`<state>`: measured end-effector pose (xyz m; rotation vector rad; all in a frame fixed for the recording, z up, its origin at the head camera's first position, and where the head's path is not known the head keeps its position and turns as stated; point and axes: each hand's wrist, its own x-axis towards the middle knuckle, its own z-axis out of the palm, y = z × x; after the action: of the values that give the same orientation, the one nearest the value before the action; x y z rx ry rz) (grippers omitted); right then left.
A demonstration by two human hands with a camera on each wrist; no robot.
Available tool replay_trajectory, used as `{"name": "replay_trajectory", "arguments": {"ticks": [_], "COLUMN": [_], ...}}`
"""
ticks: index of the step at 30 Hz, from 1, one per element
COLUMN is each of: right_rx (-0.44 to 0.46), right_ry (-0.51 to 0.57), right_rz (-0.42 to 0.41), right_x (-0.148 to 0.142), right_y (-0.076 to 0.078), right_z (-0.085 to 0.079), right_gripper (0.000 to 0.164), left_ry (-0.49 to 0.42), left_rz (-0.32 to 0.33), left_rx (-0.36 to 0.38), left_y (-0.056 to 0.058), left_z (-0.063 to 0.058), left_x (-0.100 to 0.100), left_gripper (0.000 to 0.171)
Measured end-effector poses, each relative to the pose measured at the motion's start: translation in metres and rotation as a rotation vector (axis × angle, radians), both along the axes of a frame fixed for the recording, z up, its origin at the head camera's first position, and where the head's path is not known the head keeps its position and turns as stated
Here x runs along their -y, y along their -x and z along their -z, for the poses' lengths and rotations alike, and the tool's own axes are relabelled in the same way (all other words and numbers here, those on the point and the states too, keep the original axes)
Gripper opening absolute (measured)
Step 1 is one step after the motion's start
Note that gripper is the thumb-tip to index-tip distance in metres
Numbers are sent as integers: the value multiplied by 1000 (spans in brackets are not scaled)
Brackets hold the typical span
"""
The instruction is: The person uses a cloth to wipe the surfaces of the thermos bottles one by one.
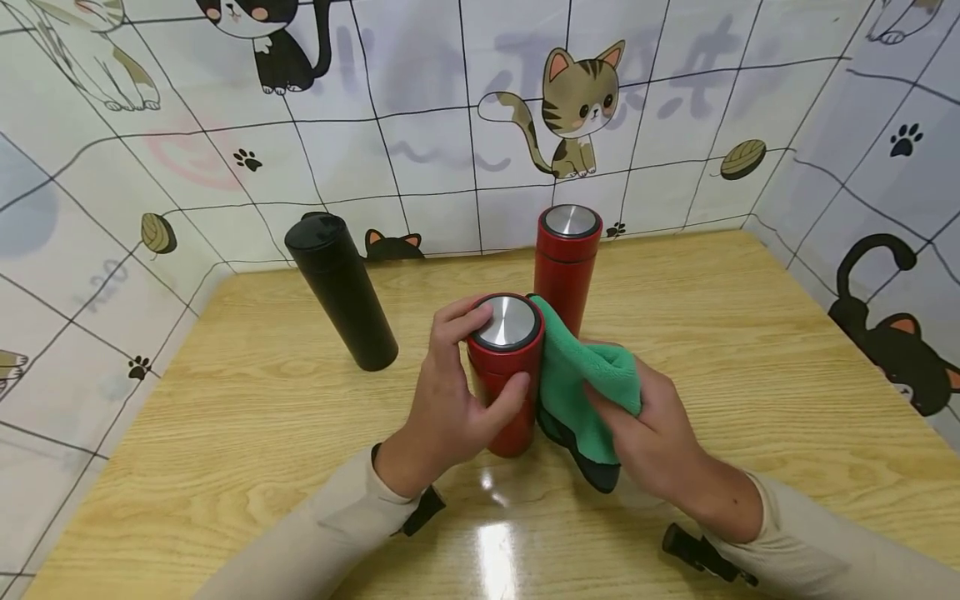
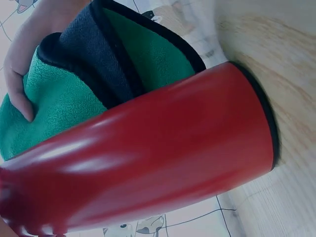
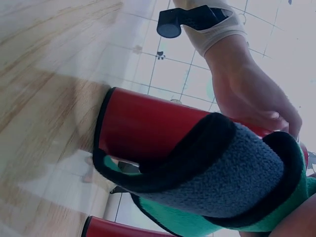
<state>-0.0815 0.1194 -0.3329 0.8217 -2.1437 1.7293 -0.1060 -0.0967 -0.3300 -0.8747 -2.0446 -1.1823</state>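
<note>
2 sleeves [image 1: 315, 533]; left grip [image 1: 453, 404] round front red bottle [image 1: 501, 363]; right grip [image 1: 656, 425] pinching green cloth [image 1: 566, 379]; wall lettering [image 1: 701, 79] illegible.

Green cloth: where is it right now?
In the head view, the green cloth is right of centre, in the right hand, beside the nearer red flask held by the left hand.

Wood-grain table [image 1: 720, 350], light tone, glossy; light is reflected off it near the front. Three items are carried directly on it, all stood on their bases. Black bottle [image 1: 347, 296] is placed at left. Rear red flask [image 1: 564, 279] is placed right of centre, toward the back edge. Front red flask [image 1: 513, 432] is set nearest the viewer, its base seated on the wood.
</note>
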Motion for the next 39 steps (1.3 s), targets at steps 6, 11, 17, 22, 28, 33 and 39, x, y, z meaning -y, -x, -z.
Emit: {"name": "replay_trajectory", "arguments": {"ticks": [6, 11, 17, 22, 28, 33, 39], "right_rx": [107, 39, -17, 84, 77, -36, 124], "right_ry": [-85, -31, 41, -74, -64, 67, -70], "right_rz": [2, 36, 6, -10, 23, 6, -18], "right_x": [-2, -1, -2, -4, -4, -3, -5], "right_y": [1, 0, 0, 2, 1, 1, 1], "right_z": [1, 1, 0, 0, 1, -1, -1], "right_gripper": [40, 42, 42, 42, 41, 42, 43], "left_ry": [-4, -1, 20, 10, -25, -16, -15], "left_rz": [8, -9, -23, -24, -15, -26, -41], "left_rx": [-6, -50, -29, 28, 102, 118, 147], "left_y": [0, 0, -1, -2, -2, -1, -1], "left_z": [0, 1, -1, -1, 0, -1, -1], "left_x": [0, -1, -4, -4, -3, -3, -3], "left_gripper": [60, 57, 61, 69, 86, 93, 94]}}
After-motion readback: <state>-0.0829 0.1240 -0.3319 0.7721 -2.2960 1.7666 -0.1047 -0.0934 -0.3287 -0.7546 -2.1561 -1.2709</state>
